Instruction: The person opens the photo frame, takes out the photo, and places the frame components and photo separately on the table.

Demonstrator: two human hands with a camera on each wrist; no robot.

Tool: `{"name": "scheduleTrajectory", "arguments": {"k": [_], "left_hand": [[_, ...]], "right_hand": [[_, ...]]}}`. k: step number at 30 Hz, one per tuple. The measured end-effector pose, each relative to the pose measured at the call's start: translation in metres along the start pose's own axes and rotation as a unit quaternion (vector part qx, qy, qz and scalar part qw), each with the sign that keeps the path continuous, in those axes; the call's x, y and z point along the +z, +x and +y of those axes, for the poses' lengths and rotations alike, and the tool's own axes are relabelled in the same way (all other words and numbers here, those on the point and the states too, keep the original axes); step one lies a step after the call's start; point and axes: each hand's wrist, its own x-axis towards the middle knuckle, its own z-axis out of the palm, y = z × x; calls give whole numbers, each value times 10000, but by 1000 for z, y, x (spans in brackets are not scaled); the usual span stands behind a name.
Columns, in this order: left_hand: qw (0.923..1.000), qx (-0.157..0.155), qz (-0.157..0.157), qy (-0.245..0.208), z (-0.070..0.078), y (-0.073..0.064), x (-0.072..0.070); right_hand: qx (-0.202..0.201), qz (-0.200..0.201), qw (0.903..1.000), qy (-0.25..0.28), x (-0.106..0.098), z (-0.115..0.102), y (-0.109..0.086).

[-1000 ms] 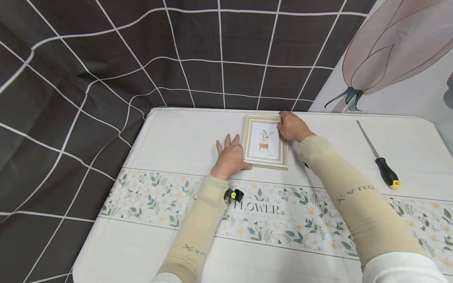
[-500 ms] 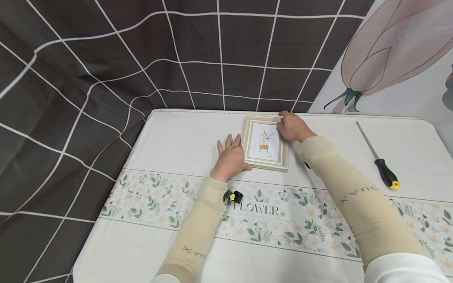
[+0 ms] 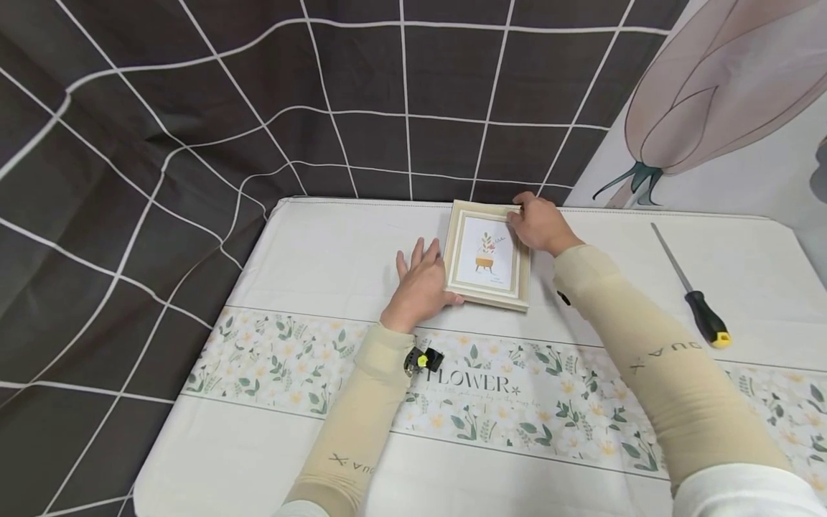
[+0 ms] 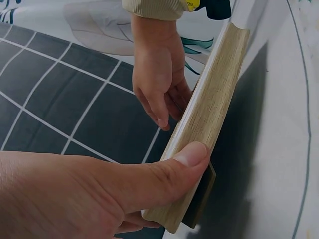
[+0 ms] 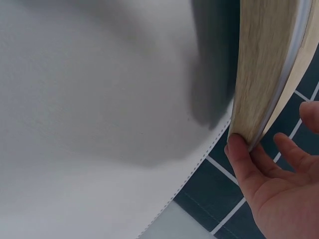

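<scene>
A cream-gold picture frame [image 3: 457,251] with a plant-pot print faces up near the table's back edge, its far end tilted up. My left hand [image 3: 416,291] holds its near left corner. In the left wrist view, the thumb of that left hand [image 4: 114,184] presses the wood-grained edge of the frame [image 4: 212,94], and a thin dark piece [image 4: 202,196] sticks out beneath. My right hand [image 3: 544,224] grips the far right corner. The right wrist view shows fingers of the right hand [image 5: 279,199] pinching the end of the frame [image 5: 266,64], above its shadow.
A screwdriver [image 3: 701,305] with a black and yellow handle lies on the right of the table. A white cloth [image 3: 310,266] with a floral band covers the tabletop. Behind hangs a dark checked curtain [image 3: 362,72], with a flower-printed sheet [image 3: 730,143] at right.
The far end of the picture frame has risen and shifted slightly back and to the right with my right hand. My left hand stays at the near left corner.
</scene>
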Motion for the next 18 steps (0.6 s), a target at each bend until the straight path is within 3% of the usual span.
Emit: {"name": "scheduleTrajectory", "arguments": {"k": [12,18], "left_hand": [[9994,144,235,-197,6,-5,-11],[9988,207,373,-256,7,-8,-15]], "right_hand": [[114,559,9973,471,-6,0,-2],[231,582,9964,564,-7,-3,-3]]}}
